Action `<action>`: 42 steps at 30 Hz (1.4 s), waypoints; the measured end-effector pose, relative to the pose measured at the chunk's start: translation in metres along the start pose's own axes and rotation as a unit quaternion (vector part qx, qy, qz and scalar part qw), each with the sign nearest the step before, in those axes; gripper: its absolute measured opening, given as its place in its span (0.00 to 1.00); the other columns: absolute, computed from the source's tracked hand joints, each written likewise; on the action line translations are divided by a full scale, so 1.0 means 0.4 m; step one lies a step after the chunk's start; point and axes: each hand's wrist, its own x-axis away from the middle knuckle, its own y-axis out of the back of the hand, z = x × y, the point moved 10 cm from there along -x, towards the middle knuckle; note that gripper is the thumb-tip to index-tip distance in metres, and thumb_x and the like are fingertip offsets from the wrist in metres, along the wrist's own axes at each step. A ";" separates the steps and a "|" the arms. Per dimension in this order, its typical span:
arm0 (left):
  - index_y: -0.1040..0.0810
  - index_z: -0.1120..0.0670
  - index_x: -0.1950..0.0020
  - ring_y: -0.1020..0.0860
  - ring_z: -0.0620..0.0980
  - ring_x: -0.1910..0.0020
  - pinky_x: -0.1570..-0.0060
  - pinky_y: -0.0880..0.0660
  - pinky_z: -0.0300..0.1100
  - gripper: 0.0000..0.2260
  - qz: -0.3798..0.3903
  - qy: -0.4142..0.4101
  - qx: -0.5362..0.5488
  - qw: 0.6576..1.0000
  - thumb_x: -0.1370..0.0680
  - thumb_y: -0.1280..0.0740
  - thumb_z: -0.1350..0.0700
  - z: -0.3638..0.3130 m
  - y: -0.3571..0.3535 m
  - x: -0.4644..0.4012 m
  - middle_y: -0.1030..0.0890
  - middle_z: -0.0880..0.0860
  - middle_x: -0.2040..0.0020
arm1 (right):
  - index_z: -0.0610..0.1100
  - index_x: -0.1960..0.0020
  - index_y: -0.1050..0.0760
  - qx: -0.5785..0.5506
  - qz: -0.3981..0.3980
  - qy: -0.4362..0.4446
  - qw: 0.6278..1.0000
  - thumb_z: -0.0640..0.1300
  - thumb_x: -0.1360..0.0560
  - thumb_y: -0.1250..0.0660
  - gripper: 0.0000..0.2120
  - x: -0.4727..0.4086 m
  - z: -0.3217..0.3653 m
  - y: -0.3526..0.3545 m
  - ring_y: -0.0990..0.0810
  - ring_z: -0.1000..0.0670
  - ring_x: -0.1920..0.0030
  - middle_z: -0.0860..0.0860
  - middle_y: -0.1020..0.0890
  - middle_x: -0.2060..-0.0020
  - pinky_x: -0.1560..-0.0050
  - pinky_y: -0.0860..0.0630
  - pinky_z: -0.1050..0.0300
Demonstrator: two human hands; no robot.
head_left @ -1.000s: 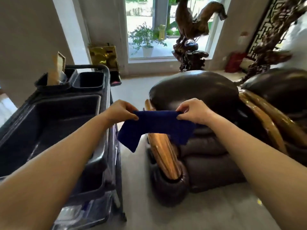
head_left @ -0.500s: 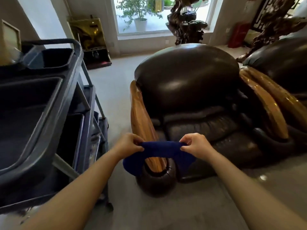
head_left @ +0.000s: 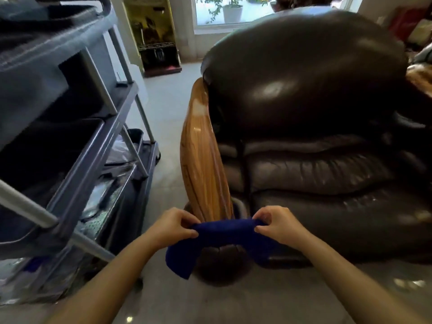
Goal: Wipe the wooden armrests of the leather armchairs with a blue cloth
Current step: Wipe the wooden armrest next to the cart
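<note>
A blue cloth (head_left: 224, 235) is stretched between my left hand (head_left: 173, 226) and my right hand (head_left: 278, 224), each pinching one end. The cloth drapes over the near, lower end of a glossy wooden armrest (head_left: 204, 164). That armrest runs up the left side of a dark brown leather armchair (head_left: 315, 101). The cloth's loose corners hang down on both sides of the armrest's rounded leather front. A second wooden armrest (head_left: 419, 81) shows at the far right edge.
A grey cleaning cart (head_left: 70, 127) with shelves and bins stands close on the left, leaving a narrow strip of pale floor (head_left: 163, 108) between it and the chair. A window with a potted plant (head_left: 231, 10) is behind the chair.
My hands have carried the cloth down from in front of the chair onto the near end of the armrest. The view has moved closer to the chair and tilted down.
</note>
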 end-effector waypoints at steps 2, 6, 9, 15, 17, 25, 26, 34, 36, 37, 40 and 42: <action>0.20 0.37 0.61 0.20 0.33 0.59 0.66 0.25 0.27 0.11 0.038 0.006 -0.002 0.999 0.30 0.30 0.55 0.034 -0.056 -0.038 0.17 0.35 0.61 | 0.59 0.57 0.24 0.006 0.022 0.018 1.000 0.45 0.31 0.29 0.09 -0.039 -0.048 -0.049 0.20 0.60 0.58 0.58 0.19 0.60 0.55 0.21 0.59; 0.19 0.40 0.56 0.20 0.34 0.58 0.63 0.25 0.26 0.09 0.083 -0.014 -0.047 0.995 0.29 0.31 0.55 0.090 -0.143 -0.127 0.17 0.39 0.59 | 0.57 0.55 0.22 0.027 0.048 0.070 0.996 0.47 0.31 0.30 0.07 -0.127 -0.132 -0.138 0.20 0.62 0.58 0.56 0.18 0.59 0.56 0.20 0.60; 0.18 0.42 0.53 0.21 0.34 0.59 0.64 0.26 0.26 0.08 0.031 -0.027 -0.106 0.993 0.28 0.31 0.55 0.092 -0.110 -0.177 0.18 0.37 0.62 | 0.60 0.59 0.24 0.023 -0.010 0.123 0.992 0.46 0.31 0.29 0.09 -0.180 -0.137 -0.134 0.22 0.65 0.59 0.58 0.19 0.61 0.62 0.24 0.65; 0.24 0.55 0.39 0.26 0.52 0.41 0.40 0.32 0.41 0.16 -0.382 -0.131 -0.155 0.901 0.27 0.33 0.62 0.023 -0.051 -0.155 0.23 0.55 0.42 | 0.49 0.38 0.29 -0.013 -0.315 0.160 0.936 0.46 0.28 0.33 0.19 -0.173 -0.137 -0.146 0.30 0.52 0.37 0.51 0.26 0.39 0.36 0.31 0.52; 0.39 0.53 0.28 0.41 0.52 0.27 0.29 0.47 0.49 0.23 -0.456 -0.150 -0.196 0.855 0.23 0.40 0.57 0.008 -0.128 -0.116 0.37 0.55 0.27 | 0.51 0.28 0.44 -0.102 -0.402 0.109 0.903 0.52 0.24 0.41 0.27 -0.113 -0.179 -0.201 0.45 0.53 0.27 0.52 0.41 0.26 0.27 0.45 0.46; 0.63 0.45 0.27 0.63 0.42 0.26 0.33 0.75 0.43 0.25 -0.385 -0.131 -0.264 0.875 0.22 0.56 0.48 0.045 -0.227 -0.232 0.60 0.46 0.25 | 0.49 0.26 0.60 -0.205 -0.458 -0.036 0.864 0.58 0.23 0.61 0.28 -0.152 -0.172 -0.283 0.56 0.55 0.26 0.49 0.53 0.24 0.28 0.58 0.55; 0.61 0.46 0.27 0.63 0.42 0.26 0.32 0.75 0.43 0.25 -0.383 -0.132 -0.260 0.877 0.22 0.56 0.48 0.047 -0.227 -0.236 0.59 0.46 0.24 | 0.48 0.26 0.60 -0.217 -0.449 -0.041 0.866 0.57 0.23 0.60 0.28 -0.167 -0.171 -0.285 0.56 0.55 0.26 0.48 0.53 0.24 0.28 0.58 0.56; 0.58 0.50 0.27 0.63 0.42 0.27 0.29 0.66 0.47 0.25 -0.376 -0.148 -0.241 0.883 0.23 0.56 0.48 0.052 -0.230 -0.239 0.60 0.47 0.25 | 0.43 0.26 0.61 -0.316 -0.357 -0.075 0.876 0.51 0.20 0.54 0.28 -0.201 -0.121 -0.337 0.60 0.53 0.26 0.47 0.58 0.24 0.27 0.61 0.57; 0.57 0.51 0.27 0.63 0.41 0.26 0.29 0.65 0.47 0.25 -0.372 -0.165 -0.227 0.885 0.22 0.55 0.48 0.051 -0.227 -0.238 0.58 0.48 0.25 | 0.47 0.29 0.65 -0.338 -0.344 -0.054 0.875 0.52 0.20 0.54 0.27 -0.177 -0.106 -0.372 0.63 0.58 0.28 0.51 0.61 0.25 0.29 0.63 0.61; 0.56 0.51 0.26 0.62 0.41 0.26 0.28 0.65 0.47 0.25 -0.371 -0.172 -0.226 0.884 0.22 0.54 0.49 0.051 -0.224 -0.238 0.57 0.48 0.25 | 0.50 0.30 0.67 -0.343 -0.341 -0.046 0.874 0.52 0.21 0.55 0.26 -0.173 -0.101 -0.382 0.64 0.59 0.29 0.54 0.62 0.26 0.30 0.64 0.62; 0.56 0.51 0.26 0.61 0.44 0.26 0.30 0.71 0.46 0.25 -0.388 -0.154 -0.236 0.878 0.22 0.54 0.48 0.058 -0.197 -0.245 0.56 0.49 0.24 | 0.49 0.32 0.70 -0.275 -0.359 -0.047 0.891 0.53 0.21 0.55 0.27 -0.183 -0.091 -0.378 0.67 0.58 0.29 0.54 0.66 0.29 0.29 0.65 0.60; 0.56 0.51 0.26 0.62 0.44 0.26 0.33 0.77 0.46 0.26 -0.405 -0.126 -0.239 0.874 0.22 0.55 0.47 0.065 -0.177 -0.250 0.57 0.49 0.24 | 0.47 0.31 0.70 -0.208 -0.376 -0.049 0.902 0.54 0.21 0.55 0.29 -0.193 -0.085 -0.364 0.67 0.55 0.28 0.52 0.67 0.29 0.29 0.66 0.59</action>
